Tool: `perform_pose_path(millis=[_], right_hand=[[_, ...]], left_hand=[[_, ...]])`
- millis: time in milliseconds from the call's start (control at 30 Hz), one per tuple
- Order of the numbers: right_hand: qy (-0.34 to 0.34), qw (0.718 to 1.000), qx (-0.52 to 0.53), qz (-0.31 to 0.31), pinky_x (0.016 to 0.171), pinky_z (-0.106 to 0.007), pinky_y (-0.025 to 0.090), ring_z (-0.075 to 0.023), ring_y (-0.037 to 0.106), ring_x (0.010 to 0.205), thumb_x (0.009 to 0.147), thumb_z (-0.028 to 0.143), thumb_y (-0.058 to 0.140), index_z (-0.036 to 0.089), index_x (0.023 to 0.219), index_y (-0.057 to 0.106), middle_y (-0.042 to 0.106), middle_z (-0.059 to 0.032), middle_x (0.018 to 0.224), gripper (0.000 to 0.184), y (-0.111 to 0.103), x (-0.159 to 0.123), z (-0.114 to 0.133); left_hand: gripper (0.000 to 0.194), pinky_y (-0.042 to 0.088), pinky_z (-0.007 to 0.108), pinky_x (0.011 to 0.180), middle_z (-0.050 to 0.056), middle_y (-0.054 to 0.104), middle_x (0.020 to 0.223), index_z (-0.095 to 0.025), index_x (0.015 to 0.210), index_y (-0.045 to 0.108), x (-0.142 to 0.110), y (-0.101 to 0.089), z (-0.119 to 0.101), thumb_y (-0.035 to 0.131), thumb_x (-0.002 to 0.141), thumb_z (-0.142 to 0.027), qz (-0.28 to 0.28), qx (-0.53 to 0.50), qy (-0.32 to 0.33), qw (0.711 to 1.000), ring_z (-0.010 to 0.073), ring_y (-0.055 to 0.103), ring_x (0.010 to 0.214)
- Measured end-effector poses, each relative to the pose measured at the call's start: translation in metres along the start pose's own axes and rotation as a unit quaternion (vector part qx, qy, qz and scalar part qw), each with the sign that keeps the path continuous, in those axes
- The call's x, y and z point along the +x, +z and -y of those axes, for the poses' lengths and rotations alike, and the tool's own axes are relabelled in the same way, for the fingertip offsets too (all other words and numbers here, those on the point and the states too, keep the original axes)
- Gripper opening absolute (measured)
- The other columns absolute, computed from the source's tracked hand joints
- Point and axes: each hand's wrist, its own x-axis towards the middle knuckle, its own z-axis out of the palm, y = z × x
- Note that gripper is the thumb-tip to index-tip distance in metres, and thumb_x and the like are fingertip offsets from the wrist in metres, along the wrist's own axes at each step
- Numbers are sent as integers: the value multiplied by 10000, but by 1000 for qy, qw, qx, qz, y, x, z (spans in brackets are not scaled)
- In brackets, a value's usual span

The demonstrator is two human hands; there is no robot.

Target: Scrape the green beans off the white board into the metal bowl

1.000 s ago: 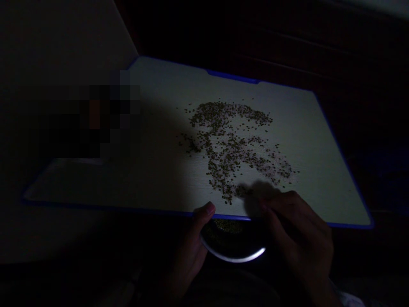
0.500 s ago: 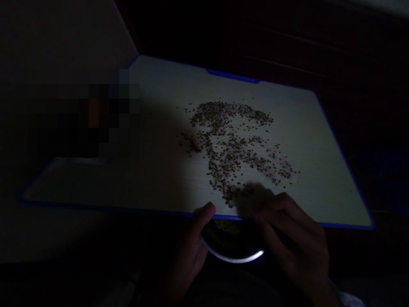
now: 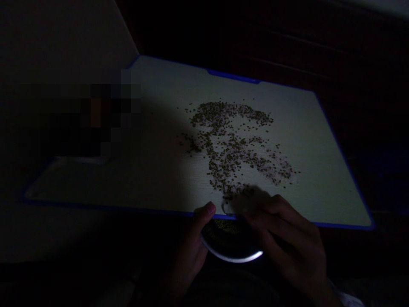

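Note:
Several small dark seeds [image 3: 234, 143] lie scattered over a pale tray with a blue rim [image 3: 153, 170]. Under its near edge my left hand [image 3: 191, 251] grips a round metal bowl [image 3: 234, 251] that has seeds inside, with the thumb up at the tray's rim. My right hand [image 3: 287, 243] rests at the near edge, fingers bent and together, their tips touching the nearest seeds [image 3: 238, 198] right above the bowl. Its fingertips are smeared by motion.
The scene is very dark. A blurred patch [image 3: 92, 119] covers the tray's left part, which lies in shadow. A pale surface [image 3: 57, 42] stands at the far left. Dark ground surrounds the tray on the right and behind.
My right hand has slid left along the near edge, dragging the nearest seeds toward the bowl. The left hand and bowl have stayed in place.

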Motion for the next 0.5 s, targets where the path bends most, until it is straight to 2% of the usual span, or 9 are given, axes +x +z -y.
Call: perform_pose_path(millis=[100, 233, 400, 500], right_hand=[[-7, 1000, -5, 0, 678, -286, 590, -138, 671, 883, 1015, 51, 676, 214, 1175, 764, 699, -17, 1006, 245, -2, -2, 2], [-11, 1000, -10, 0, 680, -297, 590, -146, 675, 882, 1006, 41, 681, 213, 1192, 767, 702, -23, 1007, 268, -2, -2, 4], [15, 999, -25, -32, 719, -287, 602, -142, 710, 913, 1001, 22, 677, 205, 1195, 774, 742, -22, 1013, 284, 3, 0, 1], [22, 997, -43, -57, 752, -291, 611, -146, 721, 927, 997, 43, 708, 203, 1167, 786, 758, -29, 1021, 246, 5, 2, -2]], left_hand=[[298, 599, 473, 1086, 81, 893, 1032, -236, 954, 892, 0, 1, -1, 988, 742, -421, -7, 9, -9, 1000, 378, 793, 1190], [292, 587, 526, 1108, 122, 885, 994, -216, 895, 875, 1, 2, -1, 1000, 711, -406, 15, -2, -2, 1000, 433, 767, 1255], [215, 577, 522, 1134, 79, 876, 889, -239, 872, 863, 2, 1, -1, 980, 756, -377, 5, -2, 16, 1000, 403, 776, 1251], [233, 574, 516, 1146, 75, 884, 934, -236, 843, 852, 0, 4, -2, 1000, 731, -378, 24, -9, 13, 1000, 399, 775, 1257]])
